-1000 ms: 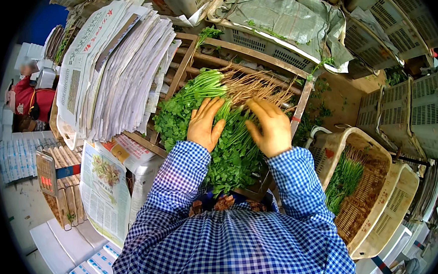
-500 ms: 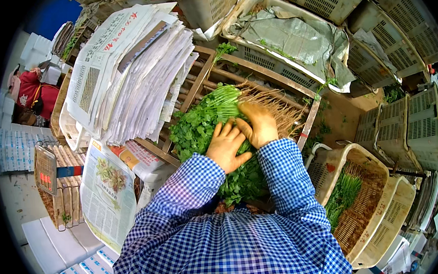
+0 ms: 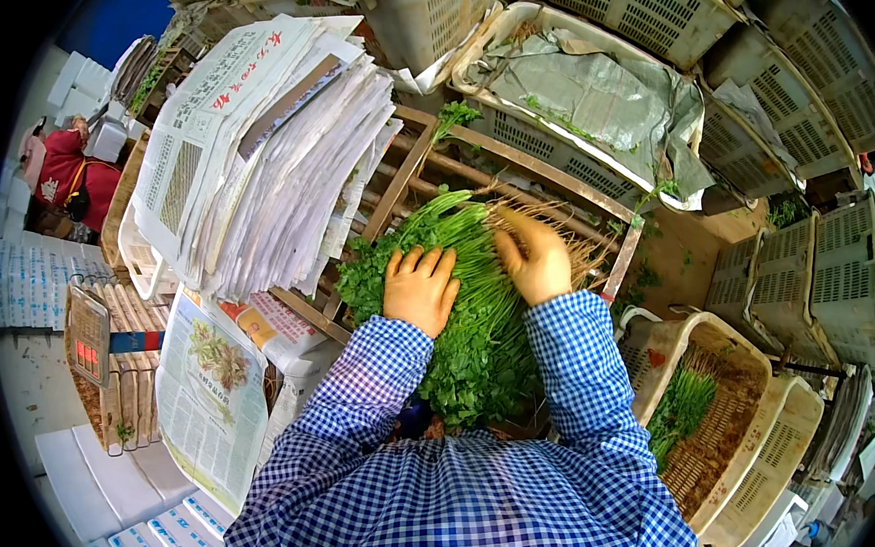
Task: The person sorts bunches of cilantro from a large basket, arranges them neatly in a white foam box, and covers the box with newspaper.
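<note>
From my head view, leafy greens (image 3: 487,346) lie on a brown slatted frame (image 3: 398,184), their thin brown roots (image 3: 581,250) pointing away to the right. My left grip (image 3: 419,295) rests on the leaves, fingers extended and slightly apart. My right grip (image 3: 539,262) is at the root end, thumb away from the fingers; whether it clamps any stems, I cannot tell. A newspaper stack (image 3: 281,173) stands to the left.

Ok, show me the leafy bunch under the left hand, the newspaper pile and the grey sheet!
Leafy bunch (image 3: 474,346), head view: its leaves.
Newspaper pile (image 3: 297,187), head view: its page edges.
Grey sheet (image 3: 587,104), head view: its creased middle.
</note>
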Demonstrator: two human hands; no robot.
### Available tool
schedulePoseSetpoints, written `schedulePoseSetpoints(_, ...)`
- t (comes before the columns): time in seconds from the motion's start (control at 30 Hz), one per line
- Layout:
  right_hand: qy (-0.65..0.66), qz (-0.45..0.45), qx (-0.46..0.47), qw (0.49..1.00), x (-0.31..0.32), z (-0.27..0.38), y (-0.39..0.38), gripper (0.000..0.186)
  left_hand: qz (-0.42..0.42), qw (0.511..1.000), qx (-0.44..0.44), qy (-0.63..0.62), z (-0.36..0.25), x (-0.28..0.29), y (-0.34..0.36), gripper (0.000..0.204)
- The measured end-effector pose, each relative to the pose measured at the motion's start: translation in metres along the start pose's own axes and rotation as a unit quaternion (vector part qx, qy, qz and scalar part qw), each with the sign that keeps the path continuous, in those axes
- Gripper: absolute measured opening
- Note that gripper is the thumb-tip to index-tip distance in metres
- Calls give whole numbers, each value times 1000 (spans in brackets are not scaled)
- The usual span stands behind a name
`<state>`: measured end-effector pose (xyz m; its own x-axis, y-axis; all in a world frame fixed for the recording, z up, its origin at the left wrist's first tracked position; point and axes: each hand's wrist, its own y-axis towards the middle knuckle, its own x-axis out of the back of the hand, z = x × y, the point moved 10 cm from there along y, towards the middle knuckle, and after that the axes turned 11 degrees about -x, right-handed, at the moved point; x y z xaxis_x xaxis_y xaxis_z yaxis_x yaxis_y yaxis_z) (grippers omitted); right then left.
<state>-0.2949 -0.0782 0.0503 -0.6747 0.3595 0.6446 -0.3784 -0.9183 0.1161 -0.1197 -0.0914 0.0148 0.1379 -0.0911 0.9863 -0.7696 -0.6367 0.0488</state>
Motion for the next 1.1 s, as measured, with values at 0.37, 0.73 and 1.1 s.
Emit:
schedulePoseSetpoints(0.37,-51,61,36,996,-68,-19,43,19,-62,997,0,-47,-5,34,4,46)
schedulePoseSetpoints(0.73,322,-18,-355,878,-26,-87,33,31,-23,990,127,-65,56,-10,44,59)
schedulePoseSetpoints(1.1,225,196,-479,826,72,-129,-156,56,6,983,175,-54,60,-12,48,42)
